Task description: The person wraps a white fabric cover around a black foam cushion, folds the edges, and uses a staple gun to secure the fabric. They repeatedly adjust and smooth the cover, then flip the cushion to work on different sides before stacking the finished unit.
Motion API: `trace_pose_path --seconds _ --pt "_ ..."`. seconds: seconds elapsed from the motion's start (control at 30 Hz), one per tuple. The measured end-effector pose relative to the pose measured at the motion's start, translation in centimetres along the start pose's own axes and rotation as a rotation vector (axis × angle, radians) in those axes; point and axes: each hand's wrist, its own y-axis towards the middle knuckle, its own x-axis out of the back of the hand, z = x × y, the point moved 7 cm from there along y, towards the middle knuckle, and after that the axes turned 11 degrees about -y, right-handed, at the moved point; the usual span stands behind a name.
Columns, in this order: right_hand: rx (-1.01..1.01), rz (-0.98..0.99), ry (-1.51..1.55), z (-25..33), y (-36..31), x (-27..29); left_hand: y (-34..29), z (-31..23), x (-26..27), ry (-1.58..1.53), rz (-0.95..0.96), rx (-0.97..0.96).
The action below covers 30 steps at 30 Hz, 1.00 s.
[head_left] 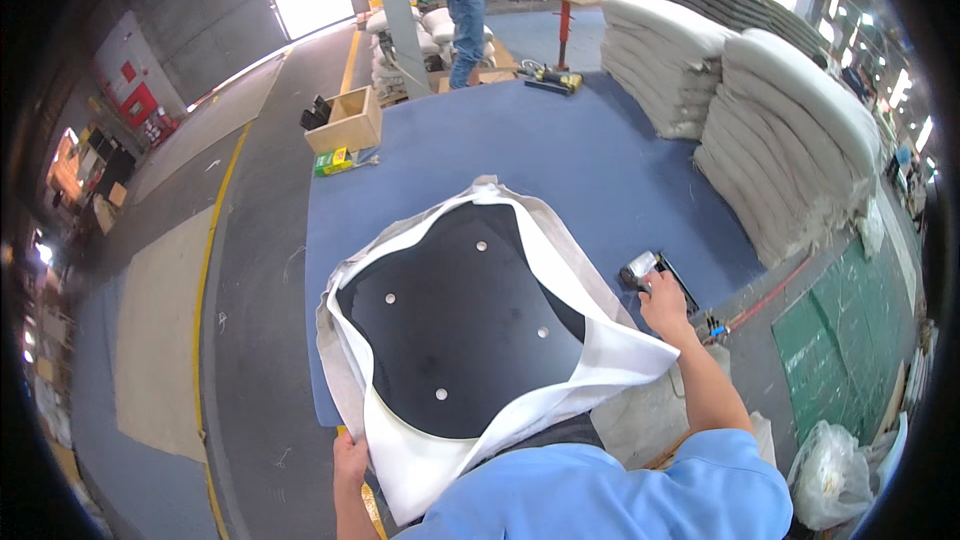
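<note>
So, a silver-and-black metal tool point(639, 267) is right on the blue table point(450, 130), just past the right hand point(664, 307), slanting far left to near right; I can't tell if those fingers grip it. The left hand point(350, 458) holds the soft white-and-grey cover point(625, 357) around a black, four-holed board point(460, 330).

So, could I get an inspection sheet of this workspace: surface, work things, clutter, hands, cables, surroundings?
Surface: blue tabletop.
Work things: black panel with four pale spots, over white padding and grey fabric; silver tool.
Clutter: wooden box holding black items; green packet; yellow tool.
Hands: left hand grips the white padding's edge; right hand on the silver tool, grip unclear.
Cables: red cord or hose beside the tabletop.
Surroundings: two pale stacks; person standing beyond the tabletop.
</note>
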Motion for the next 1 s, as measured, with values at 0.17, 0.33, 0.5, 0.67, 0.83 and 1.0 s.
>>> trace_pose_path --seconds 0.17,0.33,0.5,0.67,0.83,1.0 --pt "-0.153 0.172 0.209 -4.0 -6.5 -5.5 -1.7 2.3 -1.5 -0.204 0.080 0.188" --pt "-0.558 0.195 1.743 -2.0 -12.4 -14.0 -3.4 3.4 0.1 -0.095 -0.008 0.347" --pt "-0.446 0.169 1.859 -0.2 -12.5 -11.5 -5.1 -0.8 -0.8 -0.244 -0.001 0.225" --pt "0.162 0.205 0.627 -3.4 -8.2 -3.6 -3.0 -2.2 0.7 -0.056 0.030 0.136" --pt "0.056 0.148 0.799 1.4 1.0 4.0 3.3 -7.8 3.4 0.114 -0.185 -0.100" --pt "0.015 0.453 1.001 13.3 9.1 -0.8 12.6 -10.4 -1.7 -0.115 -0.085 0.138"
